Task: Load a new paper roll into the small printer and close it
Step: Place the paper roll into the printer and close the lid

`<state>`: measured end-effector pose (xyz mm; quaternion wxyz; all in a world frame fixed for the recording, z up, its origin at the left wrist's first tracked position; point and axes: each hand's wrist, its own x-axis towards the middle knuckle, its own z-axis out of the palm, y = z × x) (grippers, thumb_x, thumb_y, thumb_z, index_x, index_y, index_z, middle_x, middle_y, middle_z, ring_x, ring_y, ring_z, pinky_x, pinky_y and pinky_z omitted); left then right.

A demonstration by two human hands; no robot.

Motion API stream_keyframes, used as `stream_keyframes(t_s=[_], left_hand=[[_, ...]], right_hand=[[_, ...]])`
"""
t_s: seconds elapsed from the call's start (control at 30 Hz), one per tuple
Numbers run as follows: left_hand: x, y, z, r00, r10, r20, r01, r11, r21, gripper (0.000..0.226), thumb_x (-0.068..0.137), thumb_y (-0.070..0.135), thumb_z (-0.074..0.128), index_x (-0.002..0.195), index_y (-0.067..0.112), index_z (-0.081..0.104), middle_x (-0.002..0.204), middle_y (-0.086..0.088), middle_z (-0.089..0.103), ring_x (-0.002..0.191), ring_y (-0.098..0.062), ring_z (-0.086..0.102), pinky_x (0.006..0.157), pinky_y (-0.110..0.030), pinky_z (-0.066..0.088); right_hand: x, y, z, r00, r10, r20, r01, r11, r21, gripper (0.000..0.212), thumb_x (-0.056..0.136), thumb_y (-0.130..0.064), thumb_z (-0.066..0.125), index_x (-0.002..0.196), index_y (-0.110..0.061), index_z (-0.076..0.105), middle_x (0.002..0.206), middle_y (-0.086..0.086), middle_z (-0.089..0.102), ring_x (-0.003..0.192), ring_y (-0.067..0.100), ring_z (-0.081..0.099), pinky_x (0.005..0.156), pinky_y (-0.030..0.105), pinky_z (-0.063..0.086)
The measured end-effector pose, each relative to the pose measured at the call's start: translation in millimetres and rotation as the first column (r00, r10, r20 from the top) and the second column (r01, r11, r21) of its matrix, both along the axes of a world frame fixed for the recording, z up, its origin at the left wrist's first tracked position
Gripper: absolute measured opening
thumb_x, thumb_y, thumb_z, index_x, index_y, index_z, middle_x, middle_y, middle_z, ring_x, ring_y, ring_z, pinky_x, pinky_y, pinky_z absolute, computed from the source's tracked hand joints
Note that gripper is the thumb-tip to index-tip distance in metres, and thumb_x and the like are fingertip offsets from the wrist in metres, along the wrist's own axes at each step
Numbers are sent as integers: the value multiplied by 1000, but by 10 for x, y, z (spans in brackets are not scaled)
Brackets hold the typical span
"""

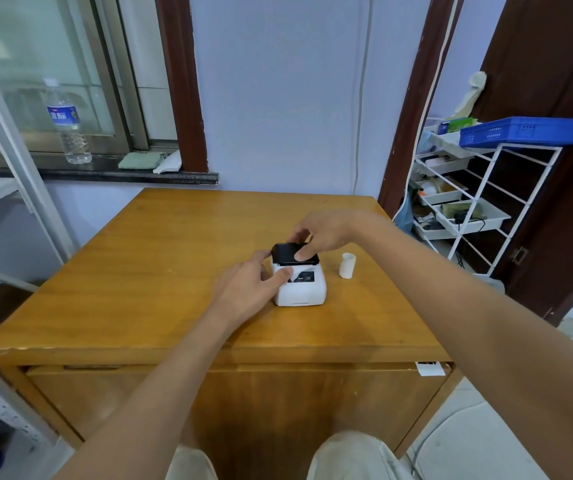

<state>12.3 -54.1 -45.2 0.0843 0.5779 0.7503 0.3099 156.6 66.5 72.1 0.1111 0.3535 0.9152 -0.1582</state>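
Note:
A small white printer (300, 289) with a black lid (287, 254) sits near the middle of the wooden table (146, 271). My left hand (247, 289) grips the printer's left side, thumb lying on its white top. My right hand (316, 233) reaches over from the right and holds the black lid, thumb on its top and fingers behind it. Whether the lid is fully down I cannot tell. A white paper roll (347, 266) stands upright on the table just right of the printer, untouched.
A water bottle (68, 123) and folded cloths (139, 160) rest on the windowsill at the back left. A white wire rack (479, 199) with trays and a blue basket (524, 130) stands to the right of the table. My knees show below the table's front edge.

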Motion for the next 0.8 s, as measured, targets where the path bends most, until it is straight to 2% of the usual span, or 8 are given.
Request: stream_keyframes(t_s=[0.13, 0.37, 0.47, 0.53, 0.6, 0.67, 0.8], left_hand=[[-1, 1, 0, 1000, 9, -6, -9, 1000, -19, 72, 95, 66, 46, 154, 26, 44, 73, 12, 62, 76, -14, 64, 55, -33, 36], [15, -17, 2, 1000, -9, -17, 8, 1000, -14, 72, 99, 68, 36, 155, 23, 44, 76, 10, 62, 76, -17, 62, 57, -34, 38], [3, -12, 20, 1000, -27, -3, 26, 999, -38, 91, 86, 82, 30, 156, 25, 42, 84, 10, 68, 83, -20, 67, 63, -37, 46], [2, -8, 30, 999, -43, -9, 43, 997, -63, 104, 74, 90, 29, 157, 27, 39, 81, 13, 65, 83, -21, 68, 60, -37, 43], [15, -8, 15, 998, -57, -39, 54, 995, -88, 109, 69, 93, 35, 158, 29, 35, 81, 13, 64, 82, -19, 68, 57, -35, 39], [18, -4, 8, 995, -64, -80, 55, 993, -109, 111, 67, 93, 41, 158, 31, 31, 90, 12, 69, 87, -19, 69, 58, -34, 40], [23, 5, -7, 992, -75, -106, 61, 989, -133, 120, 57, 96, 41, 158, 32, 28, 108, 11, 74, 99, -22, 71, 73, -36, 52]], right_hand=[[-38, 54, 23, 998, -27, 51, 30, 997, -71, 52, 98, -34, 69, 147, -22, 56, 148, 1, 57, 136, 22, 53, 113, 38, 43], [-129, 152, 37, 988, -101, 118, 121, 977, -176, 55, 96, -32, 73, 147, -27, 53, 147, 4, 59, 133, 24, 57, 112, 45, 47], [-211, 158, 100, 977, -110, 181, 147, 968, -204, 56, 93, -32, 76, 145, -27, 56, 145, 3, 62, 131, 22, 60, 114, 46, 47], [-268, 157, 131, 966, -107, 234, 159, 963, -216, 57, 93, -29, 76, 146, -25, 55, 146, 2, 60, 133, 23, 58, 116, 47, 45], [-312, 157, 147, 959, -95, 267, 153, 966, -208, 59, 95, -28, 75, 149, -24, 52, 145, 2, 58, 134, 24, 57, 116, 46, 44], [-327, 185, 145, 958, -87, 273, 149, 965, -217, 60, 95, -28, 74, 150, -26, 50, 141, 1, 58, 134, 24, 57, 117, 46, 44], [-322, 255, 96, 958, -79, 276, 149, 959, -241, 60, 93, -30, 77, 147, -27, 51, 142, 5, 61, 132, 23, 59, 115, 44, 46]])
